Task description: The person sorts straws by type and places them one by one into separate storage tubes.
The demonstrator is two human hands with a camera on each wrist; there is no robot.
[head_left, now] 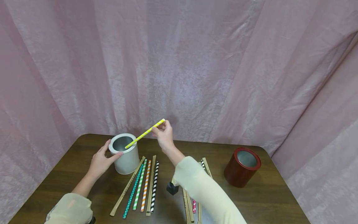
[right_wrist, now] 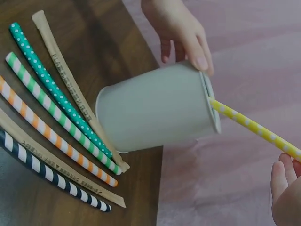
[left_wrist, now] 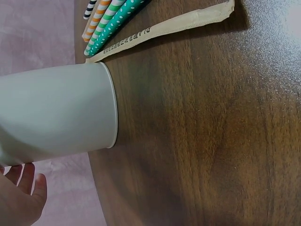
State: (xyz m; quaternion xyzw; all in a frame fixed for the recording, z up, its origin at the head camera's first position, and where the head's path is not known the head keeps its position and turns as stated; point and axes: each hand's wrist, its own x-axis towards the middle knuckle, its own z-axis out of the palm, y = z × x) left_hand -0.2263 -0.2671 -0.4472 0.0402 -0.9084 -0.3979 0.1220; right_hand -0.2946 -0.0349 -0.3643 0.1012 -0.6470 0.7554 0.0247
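A yellow paper straw with pale dots slants into the mouth of a white can at the table's left. My right hand pinches the straw near its upper end, above and to the right of the can. My left hand holds the can by its rim, thumb at the front and fingers on the far left side. In the right wrist view, the straw crosses the can's rim, and its lower end is hidden inside. The left wrist view shows the can upright on the wood.
Right of the can lie several straws: paper-wrapped, teal dotted, green striped, orange striped and black striped. More straws lie partly under my right sleeve. A red-brown can stands at the right. A pink curtain hangs behind.
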